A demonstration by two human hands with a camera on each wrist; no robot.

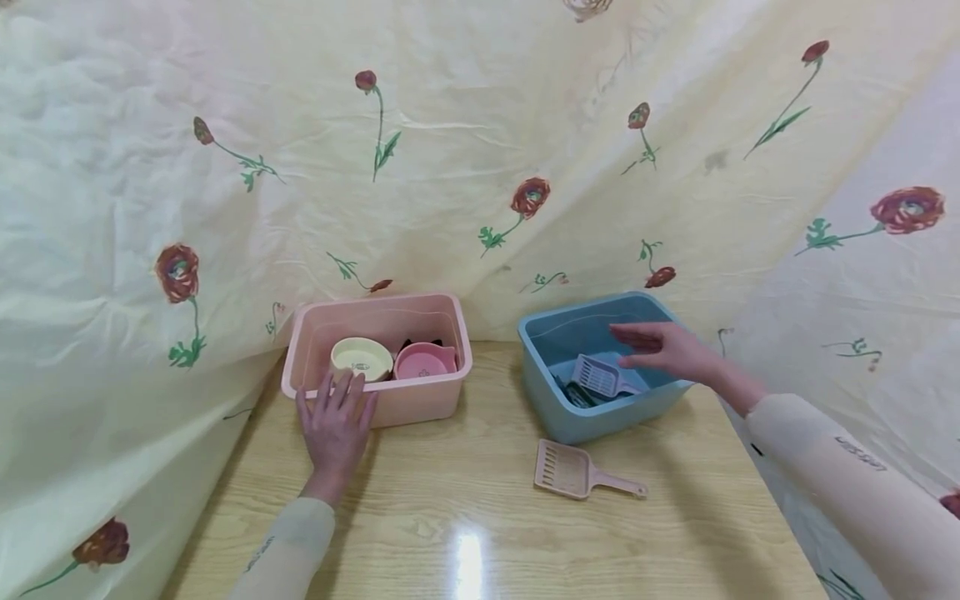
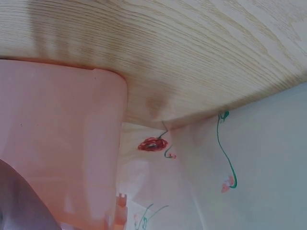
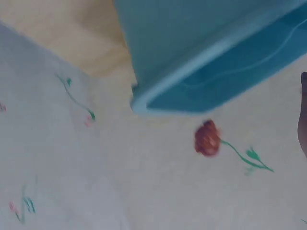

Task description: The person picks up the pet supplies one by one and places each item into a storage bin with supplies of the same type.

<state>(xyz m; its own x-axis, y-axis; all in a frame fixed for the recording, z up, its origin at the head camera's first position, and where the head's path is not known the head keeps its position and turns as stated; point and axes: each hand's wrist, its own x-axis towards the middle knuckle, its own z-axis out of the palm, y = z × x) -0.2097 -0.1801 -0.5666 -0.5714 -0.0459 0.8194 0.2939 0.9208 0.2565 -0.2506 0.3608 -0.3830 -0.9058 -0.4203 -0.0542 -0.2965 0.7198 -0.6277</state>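
In the head view my left hand (image 1: 335,429) is at the front rim of a pink bin (image 1: 416,404), fingers spread and fairly straight. Inside that bin sit a cream bowl (image 1: 362,357) and a pink bowl (image 1: 425,361), with dark pointed bits behind the pink one. My right hand (image 1: 663,348) hovers over a blue bin (image 1: 581,427), its fingers extended and holding nothing. A lilac slotted litter scoop (image 1: 597,375) lies in the blue bin on a dark green item (image 1: 579,395). On the table in front is a pinkish slotted litter scoop (image 1: 566,470).
Both bins stand at the back of a wooden table (image 1: 420,517), close to a flower-printed cloth (image 1: 450,167) that hangs behind and at the sides. The left wrist view shows the pink bin's outer wall (image 2: 57,120); the blue bin's rim (image 3: 192,67) appears in the right wrist view.
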